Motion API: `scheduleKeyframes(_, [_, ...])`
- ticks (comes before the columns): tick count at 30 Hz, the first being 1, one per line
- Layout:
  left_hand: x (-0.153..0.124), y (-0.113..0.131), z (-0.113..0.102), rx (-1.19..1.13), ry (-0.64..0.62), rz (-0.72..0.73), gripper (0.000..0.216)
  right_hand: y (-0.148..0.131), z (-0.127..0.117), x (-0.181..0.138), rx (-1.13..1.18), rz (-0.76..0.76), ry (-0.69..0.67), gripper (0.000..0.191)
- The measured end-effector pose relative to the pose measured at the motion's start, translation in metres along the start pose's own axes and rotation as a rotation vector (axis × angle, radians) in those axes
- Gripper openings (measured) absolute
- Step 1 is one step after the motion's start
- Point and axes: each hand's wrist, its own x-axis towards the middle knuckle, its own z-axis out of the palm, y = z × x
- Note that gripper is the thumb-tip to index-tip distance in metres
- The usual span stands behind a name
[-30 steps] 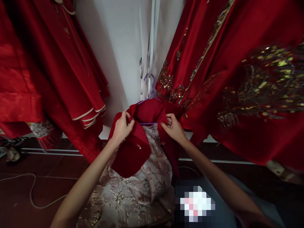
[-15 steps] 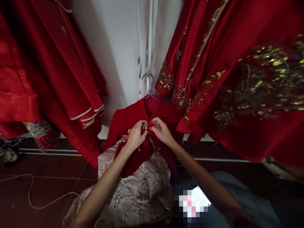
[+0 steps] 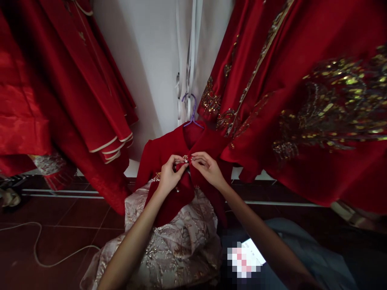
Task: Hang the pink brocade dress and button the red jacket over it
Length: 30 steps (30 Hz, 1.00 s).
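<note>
A short red jacket [image 3: 165,149] hangs on a purple hanger [image 3: 193,106], over a pale dress with a metallic pattern [image 3: 181,241]. My left hand [image 3: 171,174] pinches a beaded pearl clasp [image 3: 186,158] at the jacket's front edge. Opposite it, my right hand [image 3: 208,168] has its fingers closed on the other front edge of the jacket. The two edges meet between my fingertips; whether the clasp is fastened I cannot tell. Below my left hand a small pearl drop [image 3: 177,189] dangles on the red cloth.
Red garments [image 3: 90,80] hang at the left, and sequined red garments [image 3: 332,112] at the right. A white rail [image 3: 281,204] runs low near the floor. A white cable [image 3: 38,241] lies on the dark tiles. A lit phone screen [image 3: 254,251] shows at lower right.
My hands have drawn closer together, bringing the jacket's front edges to meet. The left hand has shifted slightly left of the clasp, and more of the clasp shows.
</note>
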Motion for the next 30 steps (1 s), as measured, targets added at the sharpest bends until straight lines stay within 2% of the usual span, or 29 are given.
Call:
scheduleKeyframes(5, [-0.001,0.003,-0.005,0.019,-0.048,0.011,0.016,0.001,0.006,0.002,-0.050,-0.013,-0.005,0.030])
scheduleKeyframes(10, [-0.002,0.010,-0.009,0.185,-0.092,0.033,0.012,-0.005,0.012,-0.001,-0.155,-0.042,0.071,0.027])
scheduleKeyframes(18, [0.008,0.021,-0.019,0.368,-0.218,0.175,0.008,-0.015,0.017,-0.006,-0.273,-0.119,0.125,0.023])
scheduleKeyframes(23, [0.015,0.023,-0.020,0.411,-0.265,0.191,0.005,-0.015,0.014,-0.006,-0.248,-0.117,0.107,0.030])
scheduleKeyframes(30, [0.017,0.024,-0.017,0.446,-0.299,0.216,0.006,-0.008,0.010,-0.001,-0.253,-0.151,0.076,0.031])
